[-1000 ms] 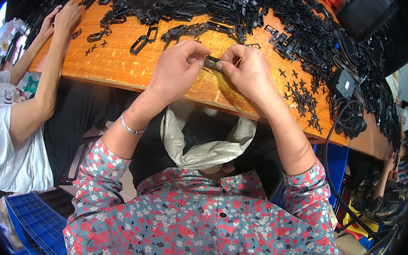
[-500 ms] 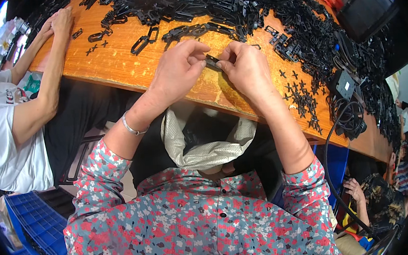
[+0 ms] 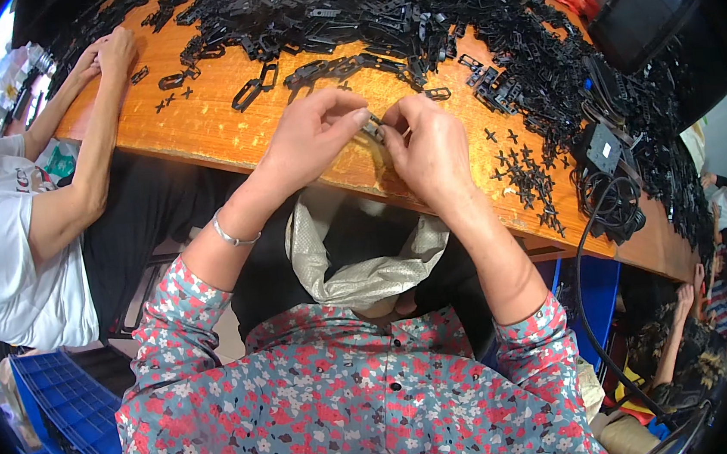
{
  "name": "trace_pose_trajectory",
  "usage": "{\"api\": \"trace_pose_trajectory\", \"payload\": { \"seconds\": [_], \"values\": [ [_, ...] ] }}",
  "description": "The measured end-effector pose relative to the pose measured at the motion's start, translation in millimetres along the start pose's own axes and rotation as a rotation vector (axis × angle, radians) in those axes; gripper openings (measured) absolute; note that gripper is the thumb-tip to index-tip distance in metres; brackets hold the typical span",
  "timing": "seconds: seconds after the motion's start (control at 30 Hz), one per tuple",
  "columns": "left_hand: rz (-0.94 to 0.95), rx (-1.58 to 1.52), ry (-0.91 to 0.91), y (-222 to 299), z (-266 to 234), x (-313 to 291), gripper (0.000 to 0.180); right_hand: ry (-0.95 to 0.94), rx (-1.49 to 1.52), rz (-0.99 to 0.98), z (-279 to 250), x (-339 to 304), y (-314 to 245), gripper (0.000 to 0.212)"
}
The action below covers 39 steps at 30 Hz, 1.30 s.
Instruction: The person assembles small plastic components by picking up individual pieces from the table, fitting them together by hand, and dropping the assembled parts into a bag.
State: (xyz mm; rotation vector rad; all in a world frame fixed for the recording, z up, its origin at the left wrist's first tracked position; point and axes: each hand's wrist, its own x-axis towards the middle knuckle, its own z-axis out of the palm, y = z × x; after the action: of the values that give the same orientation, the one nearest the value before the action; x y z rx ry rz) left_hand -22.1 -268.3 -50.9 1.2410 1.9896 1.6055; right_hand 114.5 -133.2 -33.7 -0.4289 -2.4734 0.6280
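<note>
Between my two hands, over the front edge of the wooden table (image 3: 226, 144), is a small dark plastic part (image 3: 373, 128), tilted. My left hand (image 3: 314, 136) pinches its upper end between thumb and fingers. On the other side, the fingertips of my right hand (image 3: 428, 145) are closed on the same part. The fingers cover much of it. Just beyond them lie black rectangular plastic frames (image 3: 246, 94) and a row of similar black pieces (image 3: 341, 66). Small black cross-shaped pieces (image 3: 525, 174) are scattered to the right of my right hand.
A large heap of black plastic parts (image 3: 319, 15) covers the table's far side. At the right sit a black box (image 3: 603, 150) and a coiled cable (image 3: 617, 205). An open woven sack (image 3: 359, 279) hangs below the table edge. A co-worker's hands (image 3: 111, 54) rest at the left.
Both hands have come slightly nearer to me with the dark part, which is now tilted more steeply. The whole view has shifted a little.
</note>
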Motion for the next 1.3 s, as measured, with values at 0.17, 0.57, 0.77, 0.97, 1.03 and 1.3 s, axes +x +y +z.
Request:
{"api": "trace_pose_trajectory", "payload": {
  "seconds": [0.17, 0.57, 0.77, 0.97, 1.03, 1.3],
  "values": [
    [-0.126, -0.229, -0.216, 11.4, 1.5, -7.8, 0.019, 0.034, 0.156, 0.006, -5.5, -20.7, -4.6, 0.011],
    [0.081, -0.123, -0.157, 43.4, 11.8, -11.4, 0.019, -0.406, 1.305, 0.466, -28.3, -32.8, 17.5, 0.031],
    [-0.009, -0.282, -0.229, 39.2, 9.5, -10.1, 0.02, -0.45, 1.322, 0.604, -29.5, -32.5, 20.4, 0.031],
    [-0.102, -0.376, -0.223, 34.0, 17.7, -5.8, 0.016, -0.452, 1.334, 0.548, -25.3, -29.4, 25.1, 0.027],
    [-0.102, -0.367, -0.225, 30.5, 19.2, -4.0, 0.016, -0.494, 1.325, 0.566, -28.3, -28.4, 23.7, 0.025],
    [-0.112, -0.36, -0.279, 48.5, 19.0, 7.6, 0.016, -0.394, 1.4, 0.541, -28.0, -30.4, 23.5, 0.025]
  ]
}}
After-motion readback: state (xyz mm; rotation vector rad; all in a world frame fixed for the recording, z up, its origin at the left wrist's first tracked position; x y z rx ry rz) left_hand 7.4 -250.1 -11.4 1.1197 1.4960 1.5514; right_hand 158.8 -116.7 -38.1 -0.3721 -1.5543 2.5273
